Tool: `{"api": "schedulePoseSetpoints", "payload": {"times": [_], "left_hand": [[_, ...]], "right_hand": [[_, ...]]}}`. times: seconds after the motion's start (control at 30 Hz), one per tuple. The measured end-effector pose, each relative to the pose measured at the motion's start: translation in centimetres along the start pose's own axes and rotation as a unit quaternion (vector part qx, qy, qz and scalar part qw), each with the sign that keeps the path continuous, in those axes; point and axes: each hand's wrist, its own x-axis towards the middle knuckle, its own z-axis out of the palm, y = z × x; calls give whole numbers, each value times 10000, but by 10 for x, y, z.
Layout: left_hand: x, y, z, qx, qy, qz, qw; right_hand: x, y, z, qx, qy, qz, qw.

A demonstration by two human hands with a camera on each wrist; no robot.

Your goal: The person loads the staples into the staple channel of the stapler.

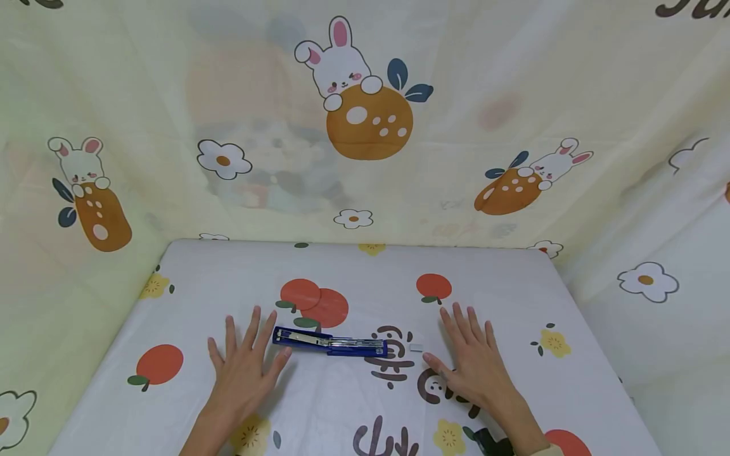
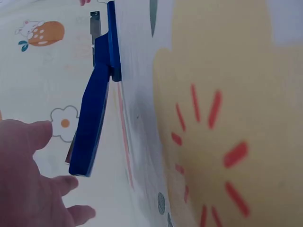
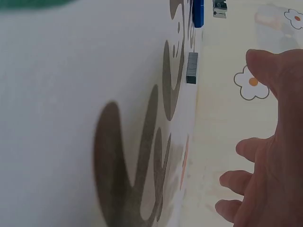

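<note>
A blue stapler [image 1: 329, 342] lies folded wide open on the white patterned cloth, its metal staple channel showing. To its right sits a small grey strip of staples [image 1: 416, 348], seen larger as a ridged block of staples [image 3: 191, 68] in the right wrist view. My left hand [image 1: 244, 367] is spread flat beside the stapler's left end, the thumb close to it. My right hand [image 1: 474, 362] is spread to the right of the staples, thumb tip near them. Neither hand holds anything. The left wrist view shows the stapler [image 2: 92, 113] beyond the left thumb.
The table [image 1: 199, 285] wears a cloth printed with fruit, flowers and lettering. A patterned curtain [image 1: 274, 114] hangs behind it and at both sides. A dark object [image 1: 492, 442], partly cut off, shows by the right wrist at the bottom edge.
</note>
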Motion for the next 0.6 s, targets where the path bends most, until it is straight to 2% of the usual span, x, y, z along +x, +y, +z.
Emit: {"api": "schedulePoseSetpoints", "payload": {"times": [0.17, 0.47, 0.6], "left_hand": [[1, 2, -2, -340, -154, -41, 9993], [3, 3, -1, -735, 50, 58, 9973], [4, 3, 0, -1084, 263, 235, 9935]], "right_hand": [[1, -2, 1, 128, -15, 0, 9999], [4, -8, 0, 318, 56, 3, 9995], [3, -8, 0, 447, 151, -70, 9989]]}}
